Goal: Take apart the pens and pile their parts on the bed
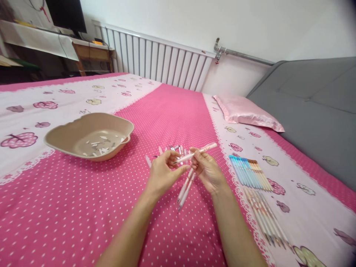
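My right hand [207, 168] is closed on a pale pink-and-white pen [187, 157], pinching it between thumb and fingers, with its dark tip pointing left. At that tip is my left hand [162, 172], its thumb stretched out apart from the curled fingers. Below the hands, two more pink pens [185, 191] lie side by side on the dotted bedspread [172, 237]. Behind the hands is a loose heap of pens [180, 149], partly hidden by my fingers.
To the left, a beige basin [89, 126] contains small white and grey bits. On the right lie a row of blue and tan pens [250, 174] and a row of pale patterned pens [267, 218]. Farther back are a pink pillow [247, 113] and the grey headboard [308, 107].
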Demonstrator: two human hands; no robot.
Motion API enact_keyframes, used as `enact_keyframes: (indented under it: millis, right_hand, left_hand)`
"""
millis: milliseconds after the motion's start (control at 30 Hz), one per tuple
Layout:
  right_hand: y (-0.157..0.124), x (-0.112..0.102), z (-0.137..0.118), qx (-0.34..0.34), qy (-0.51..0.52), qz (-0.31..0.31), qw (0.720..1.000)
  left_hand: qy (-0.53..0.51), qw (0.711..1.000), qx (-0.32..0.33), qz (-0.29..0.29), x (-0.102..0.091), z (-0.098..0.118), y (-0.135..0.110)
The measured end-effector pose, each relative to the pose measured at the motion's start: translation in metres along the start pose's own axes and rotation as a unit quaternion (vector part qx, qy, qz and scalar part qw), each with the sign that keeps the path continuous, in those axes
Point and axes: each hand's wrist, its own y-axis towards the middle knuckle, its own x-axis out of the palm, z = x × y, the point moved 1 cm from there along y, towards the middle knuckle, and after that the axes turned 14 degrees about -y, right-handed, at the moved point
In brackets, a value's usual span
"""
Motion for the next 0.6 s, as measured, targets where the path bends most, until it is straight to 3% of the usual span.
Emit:
enact_keyframes:
  millis: [133, 233, 433, 600]
  right_hand:
    - [-0.0003, 0.0006, -0.0002, -0.002, 0.008, -0.003, 1.000]
    - [-0.0011, 0.0023, -0.0013, -0.008, 0.007, -0.004, 1.000]
    - [0.0001, 0.0034, 0.0014, -0.011, 0.004, -0.012, 1.000]
    - [0.0014, 0.0020, 0.0032, -0.008, 0.010, 0.010, 1.000]
  left_hand:
    - [0.003, 1.000, 0.016, 0.009, 0.0014, 0.0041, 0.0001]
    - [0.030, 0.999, -0.035, -0.009, -0.0006, 0.0048, 0.0005]
    - [-0.025, 0.992, -0.125, -0.023, -0.0046, -0.0039, 0.0012]
    - [-0.027, 0.998, -0.051, 0.003, -0.0018, -0.0004, 0.0002]
